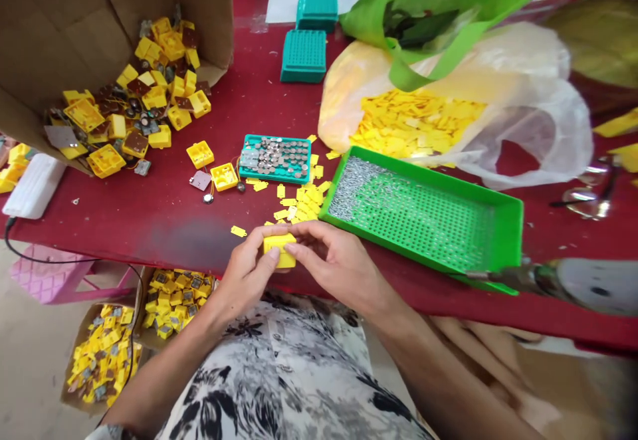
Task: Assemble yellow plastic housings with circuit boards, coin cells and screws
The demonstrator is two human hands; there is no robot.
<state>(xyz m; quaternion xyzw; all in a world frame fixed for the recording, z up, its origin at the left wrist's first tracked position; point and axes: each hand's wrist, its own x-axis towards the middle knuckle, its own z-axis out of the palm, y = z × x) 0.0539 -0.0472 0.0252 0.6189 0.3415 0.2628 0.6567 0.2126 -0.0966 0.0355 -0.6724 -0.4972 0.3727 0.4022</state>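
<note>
Pinching the case point(283, 260) together, the left hand point(247, 258) and right hand point(343, 260) risked dropping it off the table's point(266, 101) near edge if their fingertips slipped.

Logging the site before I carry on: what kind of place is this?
Probably a small assembly workshop: boxes of yellow housings, a green tray of small metal parts, and a power driver at the table edge.
</note>
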